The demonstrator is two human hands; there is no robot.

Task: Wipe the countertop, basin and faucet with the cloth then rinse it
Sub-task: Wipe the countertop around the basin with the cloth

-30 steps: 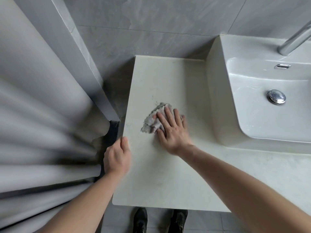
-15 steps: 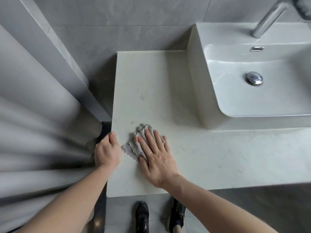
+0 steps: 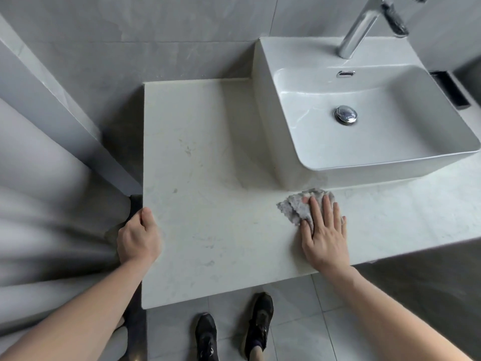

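Right now the cloth (image 3: 299,207) lies crumpled on the countertop (image 3: 208,178), just in front of the basin's (image 3: 377,121) near-left corner and close to touching its outer wall. The right hand (image 3: 324,230) presses it flat from above, fingers (image 3: 316,209) spread fairly wide and laid along the fabric, palm down rather than pinching; part of the cloth sticks out to the left beyond the fingertips. The left hand (image 3: 138,235) grips the left edge of the counter, thumb on top and the other fingers curled under the edge, out of sight, so it holds nothing but the slab itself.

Judging by this, the counter is being wiped, and the basin and the faucet (image 3: 361,27) at the far rim are not yet done. Faint marks show on the slab's left half.

What could go wrong: the loose, bunched cloth may roll under the palm and leave streaks, since only part of it is pinned. Pushed on rightwards, it could snag on the basin's base corner and slip out from under the hand. The narrow strip in front of the basin lies close to the front edge, so a hard sweep could carry the cloth off onto the floor beside the shoes (image 3: 234,332).
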